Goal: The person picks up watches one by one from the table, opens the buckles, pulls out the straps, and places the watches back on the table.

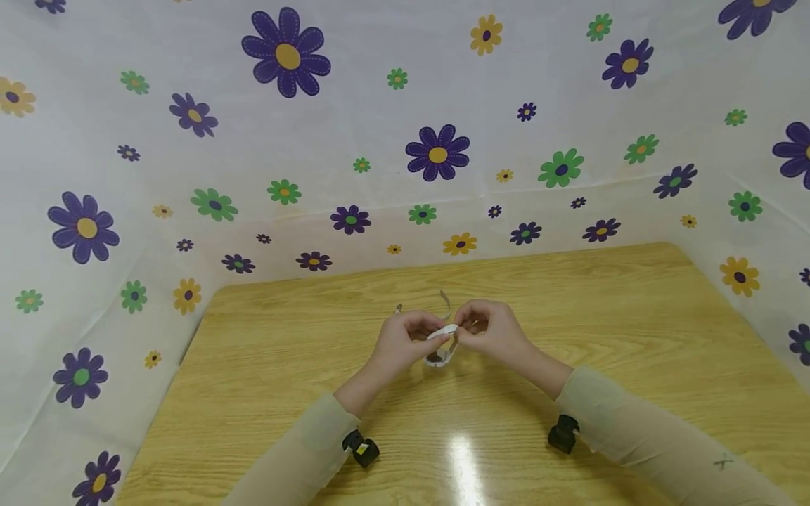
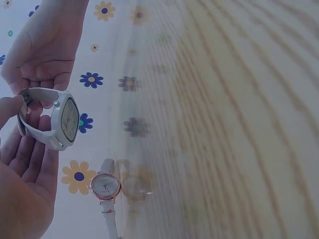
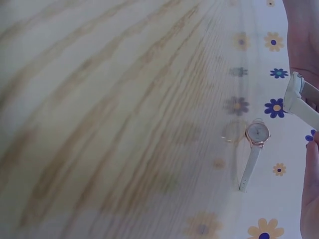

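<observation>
Left hand (image 1: 395,344) and right hand (image 1: 496,330), fingers (image 1: 429,345) clamped on a looped white wristwatch (image 2: 59,120), dial pale; rose-gold watch (image 2: 105,185) beyond.

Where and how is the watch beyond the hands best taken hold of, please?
Probably by its round case, pinched from above: the watch seems to stand on edge, its face showing in both wrist views, its strap reaching out to either side.

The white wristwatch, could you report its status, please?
Left hand, right hand pinching strap. White wristwatch held, strap looped, fastening unclear. Nothing blocking; rose-gold wristwatch beyond.
</observation>
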`<state>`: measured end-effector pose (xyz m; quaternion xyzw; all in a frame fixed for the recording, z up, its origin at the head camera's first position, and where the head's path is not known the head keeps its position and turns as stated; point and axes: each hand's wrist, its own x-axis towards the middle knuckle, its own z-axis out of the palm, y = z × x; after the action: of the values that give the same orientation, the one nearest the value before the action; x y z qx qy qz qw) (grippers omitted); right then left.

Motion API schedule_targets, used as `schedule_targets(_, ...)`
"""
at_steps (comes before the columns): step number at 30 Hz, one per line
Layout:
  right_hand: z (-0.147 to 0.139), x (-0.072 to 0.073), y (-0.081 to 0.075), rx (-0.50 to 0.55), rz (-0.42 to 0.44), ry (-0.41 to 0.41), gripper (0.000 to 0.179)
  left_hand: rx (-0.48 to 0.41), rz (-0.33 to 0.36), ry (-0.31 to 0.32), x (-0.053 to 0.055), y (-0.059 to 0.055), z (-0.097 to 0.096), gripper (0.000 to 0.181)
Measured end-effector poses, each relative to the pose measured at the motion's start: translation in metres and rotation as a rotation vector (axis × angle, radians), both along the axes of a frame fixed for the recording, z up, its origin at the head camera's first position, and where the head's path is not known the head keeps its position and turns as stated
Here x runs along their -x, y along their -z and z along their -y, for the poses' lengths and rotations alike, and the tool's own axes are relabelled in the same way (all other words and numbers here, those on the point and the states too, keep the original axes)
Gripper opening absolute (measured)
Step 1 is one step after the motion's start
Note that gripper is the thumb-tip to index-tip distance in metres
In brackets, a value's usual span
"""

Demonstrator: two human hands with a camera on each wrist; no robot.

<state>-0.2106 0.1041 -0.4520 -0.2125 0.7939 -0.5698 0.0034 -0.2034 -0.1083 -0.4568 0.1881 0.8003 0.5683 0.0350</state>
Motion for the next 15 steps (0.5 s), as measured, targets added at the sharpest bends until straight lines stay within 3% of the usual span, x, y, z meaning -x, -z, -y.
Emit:
schedule_targets(5, -0.0008, 0.0002, -0.0004, -0.001, 0.012, -0.001, 0.008, -0.002, 0.003, -0.004, 0.0002, -0.0003, -0.0008, 0.014)
schedule_targets(15, -0.0043, 0.0011, -0.0066, -0.113, -0.015, -0.113, 0.009, 0.017, 0.001, -0.011, -0.0014, 0.0033, 0.0047, 0.014)
